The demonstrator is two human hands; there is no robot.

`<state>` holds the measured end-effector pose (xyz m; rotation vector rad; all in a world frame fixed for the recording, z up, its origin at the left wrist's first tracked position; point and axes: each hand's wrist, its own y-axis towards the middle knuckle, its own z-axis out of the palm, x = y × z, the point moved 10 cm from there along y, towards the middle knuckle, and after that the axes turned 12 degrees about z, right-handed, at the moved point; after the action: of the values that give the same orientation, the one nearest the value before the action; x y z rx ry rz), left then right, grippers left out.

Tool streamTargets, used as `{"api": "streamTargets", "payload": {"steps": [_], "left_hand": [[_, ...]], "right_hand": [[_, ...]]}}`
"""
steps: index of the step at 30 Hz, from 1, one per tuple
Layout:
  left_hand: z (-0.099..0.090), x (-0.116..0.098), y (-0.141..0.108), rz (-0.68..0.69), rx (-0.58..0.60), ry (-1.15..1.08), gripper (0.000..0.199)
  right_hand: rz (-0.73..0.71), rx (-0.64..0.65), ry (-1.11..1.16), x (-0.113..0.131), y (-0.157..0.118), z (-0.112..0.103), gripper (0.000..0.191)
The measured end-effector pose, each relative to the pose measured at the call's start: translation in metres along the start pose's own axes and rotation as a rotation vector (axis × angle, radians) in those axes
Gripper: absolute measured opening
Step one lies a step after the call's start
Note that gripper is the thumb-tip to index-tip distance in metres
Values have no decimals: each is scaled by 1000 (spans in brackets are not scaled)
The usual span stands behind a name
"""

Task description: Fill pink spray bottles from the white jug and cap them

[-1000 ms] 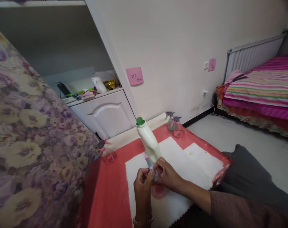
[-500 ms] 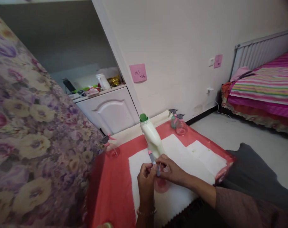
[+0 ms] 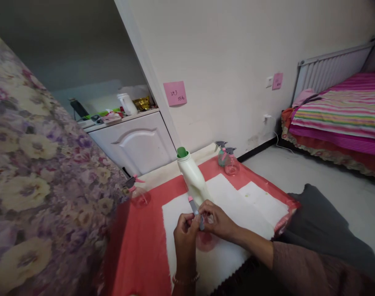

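A clear spray bottle [image 3: 206, 243] stands in front of me on a white cloth [image 3: 222, 257], its lower part looking pink. On top is a grey trigger head [image 3: 193, 206] with a pink nozzle tip pointing away from me. My left hand [image 3: 185, 236] has its fingers closed around the near left side of this head. From the right, my right hand [image 3: 220, 221] pinches at the head and bottle neck; its fingertips partly cover the joint. Just beyond them a pale green-white plastic jug [image 3: 193, 179] leans, uncapped, with something green [image 3: 182, 152] in its mouth.
On the red table cover [image 3: 138, 246] another spray bottle [image 3: 140, 197] stands at left. Two more, a clear one [image 3: 232, 166] and a greenish one [image 3: 221, 158], stand at the back right. A second white cloth [image 3: 264, 201] lies right. A floral curtain [image 3: 36, 185] hangs close on the left.
The view has turned slightly right, so everything sits a little further left. Both hands stay on the spray head with almost the same grip.
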<state>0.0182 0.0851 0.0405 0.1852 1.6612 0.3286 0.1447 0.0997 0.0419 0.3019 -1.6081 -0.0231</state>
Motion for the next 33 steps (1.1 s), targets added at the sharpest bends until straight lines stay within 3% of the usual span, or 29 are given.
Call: {"api": "streamTargets", "payload": {"steps": [3,5,9,14,17,20,25,28,31,33], "left_hand": [[1,3,-1,-24,7,-20,30],[2,3,-1,-25,5,-30,30],[0,1,0,14,-13,-3,28],[0,5,0,-9,-7,-11,30],[-1,4,0,-3,-11,2,30],[-1,2,0,4,-13,5,29],[0,2,0,-6,-11,5,30],[-1,1,0,6,-18,9,29],[0,-1,0,19,-16,10,28],[0,-1,0,19,-9,21,29]], "right_hand": [[69,-120,9,-8,1,-9,36],[63,-87,-18,-6,0,-6,38],[-22,50,-27,3,-3,3,21],[41,-118,-29,-8,-3,-10,33],[25,-45,-39,-7,-3,-4,35],[-36,53,-3,-1,-5,2,23],[26,-128,-5,-9,-4,-10,30],[15,-60,-39,-3,-5,-4,36],[-40,40,-18,6,-6,3,24],[-35,-11,-6,5,-5,-1,22]]}}
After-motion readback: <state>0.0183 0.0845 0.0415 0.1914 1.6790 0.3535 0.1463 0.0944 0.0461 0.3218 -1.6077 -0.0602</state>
